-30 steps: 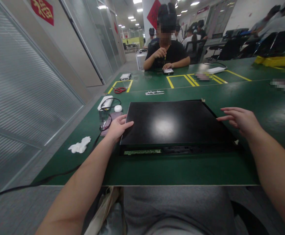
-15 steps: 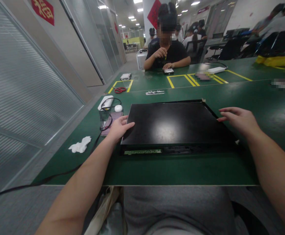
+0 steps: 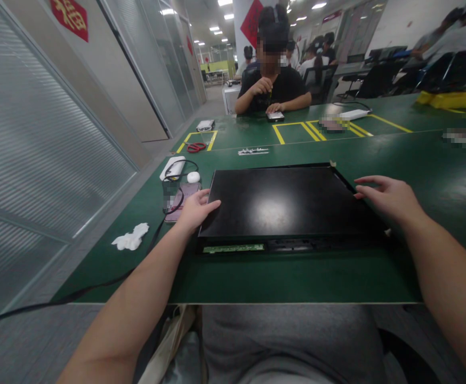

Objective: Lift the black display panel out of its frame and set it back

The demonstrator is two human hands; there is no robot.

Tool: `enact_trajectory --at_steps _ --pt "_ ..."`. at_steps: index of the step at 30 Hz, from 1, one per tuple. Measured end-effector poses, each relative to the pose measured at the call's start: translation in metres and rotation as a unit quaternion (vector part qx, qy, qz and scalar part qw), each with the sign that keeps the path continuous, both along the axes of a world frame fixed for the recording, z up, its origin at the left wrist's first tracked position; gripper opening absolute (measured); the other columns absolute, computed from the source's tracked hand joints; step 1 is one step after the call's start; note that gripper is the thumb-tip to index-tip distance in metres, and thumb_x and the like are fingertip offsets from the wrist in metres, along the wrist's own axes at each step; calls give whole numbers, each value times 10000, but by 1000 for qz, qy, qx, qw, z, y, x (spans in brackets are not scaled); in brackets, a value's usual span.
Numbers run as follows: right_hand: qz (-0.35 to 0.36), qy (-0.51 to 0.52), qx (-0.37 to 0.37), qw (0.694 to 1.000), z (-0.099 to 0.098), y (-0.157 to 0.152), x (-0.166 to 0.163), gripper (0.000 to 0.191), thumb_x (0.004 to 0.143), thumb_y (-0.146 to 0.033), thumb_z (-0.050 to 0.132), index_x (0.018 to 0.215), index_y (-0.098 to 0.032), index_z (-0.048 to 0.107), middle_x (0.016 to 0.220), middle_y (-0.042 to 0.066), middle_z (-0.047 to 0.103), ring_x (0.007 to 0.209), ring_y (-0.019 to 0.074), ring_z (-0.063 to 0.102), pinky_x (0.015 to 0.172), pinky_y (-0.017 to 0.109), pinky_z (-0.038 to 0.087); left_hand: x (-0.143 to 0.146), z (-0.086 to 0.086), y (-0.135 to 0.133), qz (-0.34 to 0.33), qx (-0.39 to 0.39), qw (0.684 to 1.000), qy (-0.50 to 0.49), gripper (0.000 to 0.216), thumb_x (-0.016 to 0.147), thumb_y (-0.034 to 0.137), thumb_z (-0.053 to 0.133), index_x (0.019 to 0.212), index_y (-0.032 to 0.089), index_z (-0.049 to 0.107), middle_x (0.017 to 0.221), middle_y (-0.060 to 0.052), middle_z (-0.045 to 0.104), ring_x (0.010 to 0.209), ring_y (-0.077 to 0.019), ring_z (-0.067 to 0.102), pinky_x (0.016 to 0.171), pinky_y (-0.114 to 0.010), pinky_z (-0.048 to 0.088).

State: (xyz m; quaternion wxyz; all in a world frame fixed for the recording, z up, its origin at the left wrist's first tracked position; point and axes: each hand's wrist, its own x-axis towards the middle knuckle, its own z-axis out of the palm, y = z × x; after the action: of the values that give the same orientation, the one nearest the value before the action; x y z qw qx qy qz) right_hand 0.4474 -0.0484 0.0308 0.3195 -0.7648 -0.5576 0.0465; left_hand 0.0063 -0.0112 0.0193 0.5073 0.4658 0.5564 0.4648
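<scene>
Black and glossy, a flat rectangular panel (image 3: pixel 273 202) is seen in the head view, laid over a shallow black frame (image 3: pixel 316 245) on the green, smooth-topped desk (image 3: pixel 297 282), close to its near edge. The panel is set slightly askew, so that the frame is left showing along the far side, the right side and the near side. A narrow green circuit board (image 3: pixel 233 248) is exposed along the near strip of the frame, toward the left. The panel's left edge is grasped by the left hand (image 3: pixel 195 209), its thumb laid on the top face and its fingers tucked behind the edge. The right hand (image 3: pixel 388 194) is held at the right side of the frame with the fingers half bent; whether anything is pinched in that grip cannot be told.

Beside the left hand, a flat pinkish phone (image 3: pixel 189 197) is crossed by a thin black cable (image 3: pixel 191 161), and a small white rounded case (image 3: pixel 193 177) is placed just beyond. Nearer, a crumpled white tissue (image 3: pixel 131 237) is left on the desk. Across from the panel, a small black-and-white device (image 3: pixel 275 116) is touched by a person in black (image 3: pixel 292 88).
</scene>
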Motion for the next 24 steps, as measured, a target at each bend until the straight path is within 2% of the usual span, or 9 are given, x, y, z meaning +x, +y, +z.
enact_trajectory --at_steps 8,15,20,24 --pt "25 -73 -8 997 -1 1 2 310 650 -418 507 898 -279 631 566 -27 592 555 133 527 515 266 357 0 -3 0 -9 10 1000 10 499 690 117 794 1157 138 621 900 -87 780 788 -222 749 769 -340 590" --pt "22 -78 -2 997 0 1 1 270 658 -390 497 858 -278 640 571 -30 602 607 139 544 542 267 365 1 -2 0 -7 12 1000 7 538 646 122 831 1141 129 619 879 -85 776 830 -237 749 822 -372 584" --pt "18 -80 2 997 0 1 0 252 660 -380 491 835 -280 643 574 -32 605 607 138 544 535 270 362 2 -1 0 -7 11 1000 15 484 687 96 792 1137 130 616 845 -67 773 773 -208 745 766 -327 587" --pt "13 -74 5 997 -1 1 0 252 659 -371 490 838 -282 644 574 -33 607 602 138 543 541 275 367 1 -2 1 -6 7 1000 16 524 690 119 800 1177 135 606 864 -69 777 751 -208 745 719 -314 589"
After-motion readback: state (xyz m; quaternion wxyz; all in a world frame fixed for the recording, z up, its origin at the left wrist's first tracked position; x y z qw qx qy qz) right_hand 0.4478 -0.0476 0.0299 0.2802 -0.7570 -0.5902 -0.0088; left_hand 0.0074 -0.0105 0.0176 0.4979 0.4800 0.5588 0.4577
